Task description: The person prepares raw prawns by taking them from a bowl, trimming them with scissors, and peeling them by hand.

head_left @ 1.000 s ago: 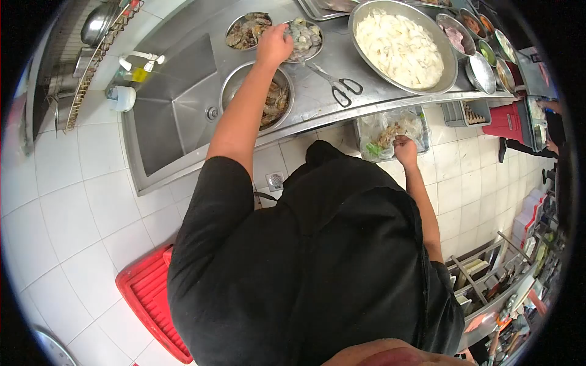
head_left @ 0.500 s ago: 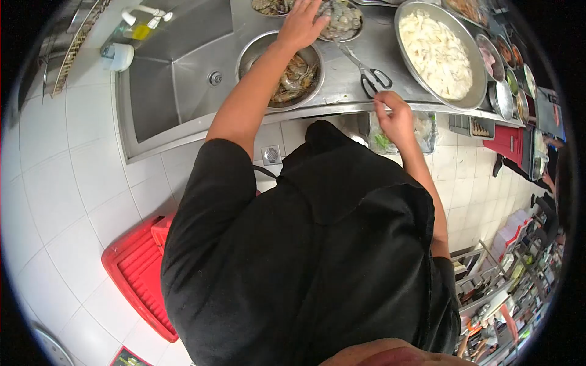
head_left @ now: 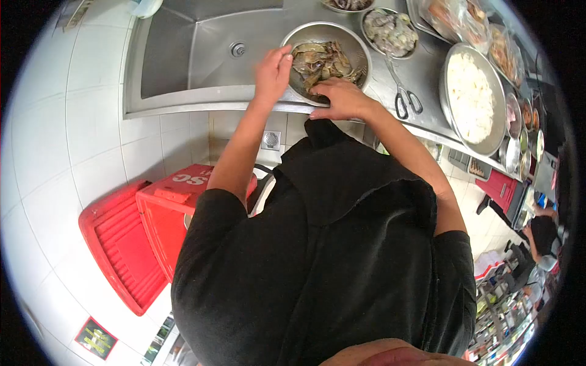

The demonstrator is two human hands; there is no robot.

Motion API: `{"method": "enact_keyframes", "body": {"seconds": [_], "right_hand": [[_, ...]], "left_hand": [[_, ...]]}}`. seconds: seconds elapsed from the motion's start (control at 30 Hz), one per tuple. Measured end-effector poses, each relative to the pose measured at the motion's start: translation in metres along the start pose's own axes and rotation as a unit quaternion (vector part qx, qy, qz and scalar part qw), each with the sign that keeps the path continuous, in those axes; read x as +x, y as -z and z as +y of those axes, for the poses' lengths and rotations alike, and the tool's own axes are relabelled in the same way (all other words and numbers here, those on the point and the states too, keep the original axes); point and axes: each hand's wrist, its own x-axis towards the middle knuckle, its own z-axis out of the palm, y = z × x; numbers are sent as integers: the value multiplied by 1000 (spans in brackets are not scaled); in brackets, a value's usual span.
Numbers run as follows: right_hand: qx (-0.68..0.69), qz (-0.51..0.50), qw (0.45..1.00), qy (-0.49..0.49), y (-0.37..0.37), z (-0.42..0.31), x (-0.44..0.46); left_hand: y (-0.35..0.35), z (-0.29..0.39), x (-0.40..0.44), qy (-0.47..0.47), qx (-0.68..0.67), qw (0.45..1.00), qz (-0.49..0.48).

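A round steel bowl (head_left: 360, 52) of unpeeled brown shrimp (head_left: 320, 61) stands at the counter's front edge, right of the sink. Its left rim is met by my left hand (head_left: 273, 74), its fingers curled and partly blurred; whether they grip the rim is unclear. At the near right rim my right hand (head_left: 342, 99) rests with thumb and fingers apart, fingertips against the shrimp, nothing visibly held. Behind to the right is a smaller bowl of grey peeled shrimp (head_left: 390, 33). Black-handled scissors (head_left: 403, 97) lie on the steel counter, their blades toward that bowl.
The sink (head_left: 207, 55) is at the left. A large bowl of white pieces (head_left: 470, 97), bagged food (head_left: 458, 21) and smaller bowls line the counter's right side. Red plastic bins (head_left: 165, 213) stand on the floor at the left. Another person (head_left: 543, 235) is at the far right.
The view has shifted left. My left hand has left the area of the smaller shrimp bowls for the large bowl's left rim. My right hand has come from beside the scissors to its near right rim.
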Motion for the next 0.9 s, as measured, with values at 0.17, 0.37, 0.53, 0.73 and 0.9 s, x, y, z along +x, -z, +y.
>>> {"method": "enact_keyframes", "body": {"seconds": [0.17,0.37,0.53,0.73,0.9], "right_hand": [[153,-49,984,-76,6,2,9],[475,71,872,-99,7,22,-4],[584,140,791,-119,49,30,-34],[567,235,784,-88,69,18,-86],[424,260,847,-185,57,30,-133]], "left_hand": [[-5,-6,-7,-41,33,999,12],[-12,-5,-2,-42,-3,999,-18],[-39,39,3,81,-277,952,-104],[-83,93,10,121,-352,911,-179],[-125,119,-4,108,-385,881,-252]]}}
